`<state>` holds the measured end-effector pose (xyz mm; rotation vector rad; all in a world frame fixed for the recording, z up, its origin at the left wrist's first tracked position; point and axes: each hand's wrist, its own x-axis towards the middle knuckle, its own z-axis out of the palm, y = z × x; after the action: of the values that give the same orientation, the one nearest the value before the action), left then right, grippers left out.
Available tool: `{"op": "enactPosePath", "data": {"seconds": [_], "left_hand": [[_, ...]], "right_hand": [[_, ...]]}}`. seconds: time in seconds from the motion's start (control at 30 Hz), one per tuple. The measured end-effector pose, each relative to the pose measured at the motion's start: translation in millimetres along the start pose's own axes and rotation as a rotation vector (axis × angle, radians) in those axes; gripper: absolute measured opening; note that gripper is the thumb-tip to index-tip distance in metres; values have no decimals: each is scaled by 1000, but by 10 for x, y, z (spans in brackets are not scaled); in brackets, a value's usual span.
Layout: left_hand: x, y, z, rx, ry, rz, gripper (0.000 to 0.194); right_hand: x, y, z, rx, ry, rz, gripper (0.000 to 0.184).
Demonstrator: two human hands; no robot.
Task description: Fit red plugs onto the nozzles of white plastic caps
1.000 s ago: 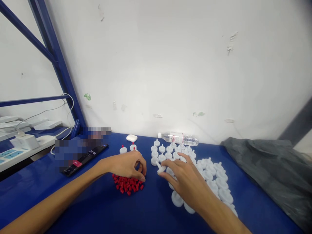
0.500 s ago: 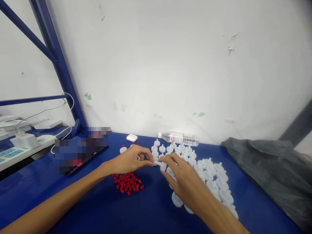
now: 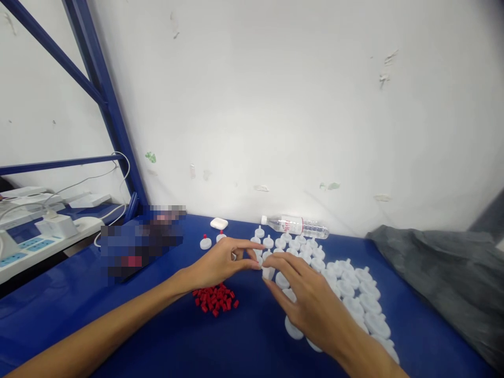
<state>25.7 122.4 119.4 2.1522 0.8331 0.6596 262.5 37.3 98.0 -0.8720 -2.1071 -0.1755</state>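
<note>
My right hand (image 3: 305, 286) pinches a white plastic nozzle cap (image 3: 268, 273) between thumb and fingers, its upper part covered by the fingertips. Just left of it is my left hand (image 3: 228, 258), thumb and index finger stretched toward the cap with a gap between their tips. Whether those tips touch the held cap is hard to see. Below my left hand lies a pile of small red caps (image 3: 216, 300). Many more white nozzle caps (image 3: 348, 289) stand behind and beside my right hand. Two white caps with red tips, one of them a red-tipped cap (image 3: 205, 242), stand at the back left.
A clear plastic bottle (image 3: 295, 226) lies along the wall, with a white rounded case (image 3: 219, 223) to its left. Dark grey sheeting (image 3: 437, 278) covers the right side of the blue table (image 3: 165, 336). Power strips (image 3: 51, 236) and a blue frame post (image 3: 114, 110) are at left.
The view has swung slightly left. My left fingertips have parted from their pinch on the nozzle's tip, and the cap in my right hand has tilted so its tip is hidden.
</note>
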Motion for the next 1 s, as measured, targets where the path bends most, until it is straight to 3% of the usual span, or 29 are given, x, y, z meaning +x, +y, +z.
{"op": "enactPosePath", "data": {"seconds": [0.23, 0.57, 0.77, 0.87, 1.0], "left_hand": [[-18, 8, 61, -106, -48, 1, 35], [-63, 81, 75, -184, -39, -3, 42], [-67, 105, 81, -90, -23, -5, 45], [-36, 82, -4, -6, 43, -55, 42], [111, 14, -349, 188, 249, -135, 39]], "right_hand": [[19, -17, 0, 98, 141, 15, 28], [22, -1, -35, 262, 147, 62, 45], [16, 40, -8, 228, 119, 62, 31], [48, 55, -16, 62, 91, -15, 36], [84, 91, -50, -93, 61, -18, 40]]}}
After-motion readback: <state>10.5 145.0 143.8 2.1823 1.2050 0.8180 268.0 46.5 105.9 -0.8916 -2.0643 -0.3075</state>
